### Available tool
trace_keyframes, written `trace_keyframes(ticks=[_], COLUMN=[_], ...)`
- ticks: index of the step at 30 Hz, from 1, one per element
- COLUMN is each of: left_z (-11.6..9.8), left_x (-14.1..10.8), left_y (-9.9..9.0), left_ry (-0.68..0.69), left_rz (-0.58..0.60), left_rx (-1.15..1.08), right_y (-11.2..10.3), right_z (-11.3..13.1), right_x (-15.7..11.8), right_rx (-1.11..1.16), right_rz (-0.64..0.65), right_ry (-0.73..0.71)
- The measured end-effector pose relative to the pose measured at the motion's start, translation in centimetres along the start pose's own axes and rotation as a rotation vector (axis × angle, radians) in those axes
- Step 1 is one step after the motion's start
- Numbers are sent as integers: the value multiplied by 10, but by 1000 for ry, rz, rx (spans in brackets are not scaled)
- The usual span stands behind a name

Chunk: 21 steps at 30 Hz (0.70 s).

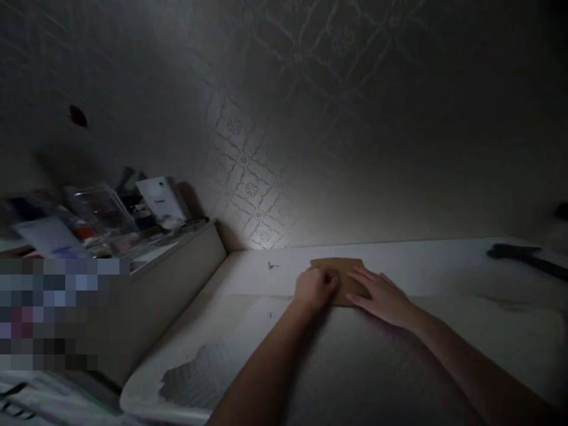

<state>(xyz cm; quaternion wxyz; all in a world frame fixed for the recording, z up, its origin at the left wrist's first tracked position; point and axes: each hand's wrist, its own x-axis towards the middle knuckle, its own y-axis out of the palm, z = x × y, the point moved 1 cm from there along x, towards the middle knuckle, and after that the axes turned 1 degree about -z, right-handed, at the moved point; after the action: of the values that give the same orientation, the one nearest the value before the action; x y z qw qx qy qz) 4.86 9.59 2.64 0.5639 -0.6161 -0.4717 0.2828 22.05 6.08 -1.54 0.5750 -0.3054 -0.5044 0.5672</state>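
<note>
Your left hand (314,288) presses, curled, on the brown card (341,273) on the white table (444,266); your right hand (384,297) lies flat, touching it. A dark tool (523,256) lies far right, a cluttered shelf (177,248) left.

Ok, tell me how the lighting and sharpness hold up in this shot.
Head view: very dim, with one pale pool of light on the patterned wall behind the table; both hands, left hand and right hand, on the brown card stay readable; the shelf clutter is soft; a pixelated block covers the lower left.
</note>
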Motion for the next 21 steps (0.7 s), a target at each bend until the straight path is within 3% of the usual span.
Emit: trace_keyframes(ticks=[10, 16, 21], left_z=[4, 2, 3], left_x=[0, 0, 1], left_y=[1, -1, -3], left_ry=[-2, 104, 51], left_rz=[-26, 17, 61], left_rx=[-2, -22, -10], right_y=[1, 0, -1], right_z=[-4, -1, -1], right_x=[1, 0, 0], right_rx=[8, 12, 17], right_rz=[15, 10, 17], right_ry=[-3, -1, -6])
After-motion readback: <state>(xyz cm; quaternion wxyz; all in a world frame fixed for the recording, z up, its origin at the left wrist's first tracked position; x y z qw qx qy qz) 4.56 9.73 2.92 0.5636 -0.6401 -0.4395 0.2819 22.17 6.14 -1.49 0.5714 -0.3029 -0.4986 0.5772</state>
